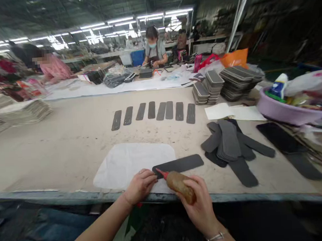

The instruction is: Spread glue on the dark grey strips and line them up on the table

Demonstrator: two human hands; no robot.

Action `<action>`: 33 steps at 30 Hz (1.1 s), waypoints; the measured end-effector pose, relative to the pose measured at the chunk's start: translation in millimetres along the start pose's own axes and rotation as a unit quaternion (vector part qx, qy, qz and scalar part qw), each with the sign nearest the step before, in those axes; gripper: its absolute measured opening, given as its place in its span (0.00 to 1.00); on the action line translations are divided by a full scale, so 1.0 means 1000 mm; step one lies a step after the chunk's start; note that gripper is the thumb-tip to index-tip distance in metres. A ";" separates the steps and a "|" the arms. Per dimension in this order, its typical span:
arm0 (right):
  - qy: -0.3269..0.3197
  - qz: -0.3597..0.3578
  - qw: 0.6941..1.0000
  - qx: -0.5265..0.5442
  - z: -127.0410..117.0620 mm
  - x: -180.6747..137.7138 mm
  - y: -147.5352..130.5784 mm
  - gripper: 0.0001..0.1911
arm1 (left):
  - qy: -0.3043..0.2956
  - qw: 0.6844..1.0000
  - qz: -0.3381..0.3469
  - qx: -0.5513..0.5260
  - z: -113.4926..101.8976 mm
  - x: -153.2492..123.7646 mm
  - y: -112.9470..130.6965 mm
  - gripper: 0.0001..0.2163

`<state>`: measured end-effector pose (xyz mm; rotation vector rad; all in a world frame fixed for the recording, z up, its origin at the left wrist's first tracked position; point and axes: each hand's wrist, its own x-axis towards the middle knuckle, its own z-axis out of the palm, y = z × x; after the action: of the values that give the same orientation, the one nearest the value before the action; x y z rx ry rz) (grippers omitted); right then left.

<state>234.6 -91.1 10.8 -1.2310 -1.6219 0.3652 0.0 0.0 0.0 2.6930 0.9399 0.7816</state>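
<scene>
My right hand (198,198) is wrapped round a brownish glue bottle (179,185) with a red nozzle. The nozzle tip points down onto the left end of a long dark grey strip (183,163) with rounded corners. At that same end, my left hand (142,183) has its fingers closed together at the strip's edge. Part of the strip's left end is hidden by the fingers. Under the strip's left side lies a white sheet (130,161), flat at the table's near edge.
Several short dark pieces (151,110) lie in a row farther back. Right of my hands is a loose pile of grey strips (229,141). Stacked pieces (240,78) and a purple basin (281,112) stand farther right. A person (154,49) works across the table.
</scene>
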 end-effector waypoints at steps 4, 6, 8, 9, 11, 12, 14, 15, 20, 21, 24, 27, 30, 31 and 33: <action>-0.029 -0.017 0.999 0.003 0.006 -0.003 0.002 0.19 | 0.001 1.000 0.005 -0.006 -0.002 0.000 0.003 0.08; -0.027 -0.019 0.999 -0.004 0.005 -0.004 0.002 0.20 | -0.002 1.000 0.009 -0.012 -0.001 0.000 0.002 0.08; -0.014 -0.014 1.000 -0.015 0.001 -0.003 0.003 0.20 | -0.004 1.000 0.008 -0.013 0.000 -0.002 0.001 0.08; -0.007 -0.010 1.000 -0.023 -0.002 -0.004 0.005 0.20 | -0.004 1.000 0.004 -0.013 0.001 -0.002 0.000 0.08; 0.009 0.002 0.999 -0.045 -0.011 -0.004 0.009 0.20 | -0.001 1.000 -0.004 -0.010 0.002 -0.004 -0.001 0.08; 0.020 0.008 0.998 -0.060 -0.016 -0.005 0.011 0.19 | 0.001 1.000 -0.007 -0.009 0.003 -0.004 -0.002 0.08; 0.047 0.019 0.994 -0.097 -0.028 -0.006 0.017 0.18 | 0.001 1.000 -0.008 -0.007 0.003 -0.005 -0.003 0.08; 0.064 0.024 0.991 -0.117 -0.034 -0.006 0.020 0.17 | -0.001 1.000 -0.008 -0.006 0.003 -0.005 -0.004 0.08; 0.146 0.052 0.965 -0.212 -0.061 -0.004 0.036 0.16 | -0.003 1.000 0.002 -0.008 0.003 -0.005 -0.006 0.08; 0.156 0.055 0.961 -0.222 -0.065 -0.003 0.039 0.16 | -0.001 1.000 0.005 -0.008 0.003 -0.005 -0.006 0.08; 0.171 0.056 0.954 -0.240 -0.072 -0.002 0.044 0.16 | -0.008 1.000 0.012 -0.004 0.000 -0.004 -0.006 0.09; 0.177 0.055 0.951 -0.248 -0.073 -0.003 0.042 0.16 | -0.012 1.000 0.021 -0.003 -0.003 -0.004 -0.007 0.10; 0.173 0.041 0.962 -0.209 -0.066 -0.004 0.033 0.18 | -0.007 1.000 0.020 -0.005 -0.005 -0.005 -0.008 0.09; 0.165 0.034 0.968 -0.186 -0.061 -0.004 0.029 0.18 | -0.006 1.000 0.018 -0.007 -0.004 -0.005 -0.008 0.09; 0.133 0.021 0.982 -0.135 -0.050 -0.004 0.019 0.18 | -0.005 1.000 0.014 -0.015 -0.004 -0.006 -0.008 0.08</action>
<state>287.3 -102.4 16.1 -1.4522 -1.4469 0.0023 -9.8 2.3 -1.7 2.6881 0.8822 0.7803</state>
